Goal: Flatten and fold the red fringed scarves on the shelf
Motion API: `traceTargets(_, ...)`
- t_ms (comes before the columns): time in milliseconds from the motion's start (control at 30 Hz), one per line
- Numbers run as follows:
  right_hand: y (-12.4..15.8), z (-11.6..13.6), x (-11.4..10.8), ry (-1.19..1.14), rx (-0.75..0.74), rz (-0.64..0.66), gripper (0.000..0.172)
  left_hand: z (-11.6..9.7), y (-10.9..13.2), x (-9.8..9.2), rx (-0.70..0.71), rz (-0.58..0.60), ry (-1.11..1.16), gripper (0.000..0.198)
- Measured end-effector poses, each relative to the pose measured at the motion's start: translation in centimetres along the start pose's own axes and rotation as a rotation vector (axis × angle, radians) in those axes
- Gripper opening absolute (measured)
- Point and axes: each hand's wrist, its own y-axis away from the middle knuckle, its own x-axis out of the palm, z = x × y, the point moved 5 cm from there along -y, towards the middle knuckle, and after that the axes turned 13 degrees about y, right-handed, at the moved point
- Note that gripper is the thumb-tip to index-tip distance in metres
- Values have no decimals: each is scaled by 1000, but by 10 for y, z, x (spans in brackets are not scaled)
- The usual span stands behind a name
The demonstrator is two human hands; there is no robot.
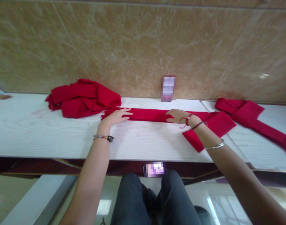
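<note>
A long red cloth [148, 115], folded into a narrow strip with a fringed left end, lies across the white table. My left hand [118, 116] rests on it near the fringe, fingers spread. Farther right, my right hand [177, 116] lies on the strip with its fingers bent, the thumb apart from them; nothing is seen held in it. Beyond my right wrist the cloth turns back in angled folds [221, 123], and one end [193, 140] points toward the front edge.
A crumpled red cloth [84, 98] lies at the back left, and another folded red cloth [248, 115] at the right. A phone [168, 88] leans on the tiled wall [133, 47]. Another lit device [155, 169] is below the table's front edge, above my knees.
</note>
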Motion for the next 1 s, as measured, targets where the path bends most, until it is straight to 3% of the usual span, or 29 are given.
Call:
traceTargets(167, -37, 87, -28, 17, -15, -52, 37, 6, -1, -9, 52, -146, 17, 30)
traceTargets(300, -56, 123, -28, 47, -36, -224, 36, 5, 0, -11, 74, -230, 34, 29)
traceTargets(500, -61, 123, -10, 13, -68, -312, 40, -4, 1, -23, 110, -461, 26, 25)
traceTargets(700, -59, 116, -19, -42, -48, -422, 45, -13, 5, -34, 105, -639, -67, 29)
traceTargets(767, -59, 119, -18, -22, -99, -425, 45, -8, 5, -31, 13, -582, -125, 30)
traceTargets(867, -59, 126, -9, 10, -208, -328, 47, 3, 4, -23, -168, -441, -187, 30)
traceTargets(1000, -60, 127, -2, 6, -209, -268, 51, 9, 8, -22, -289, -421, -237, 32)
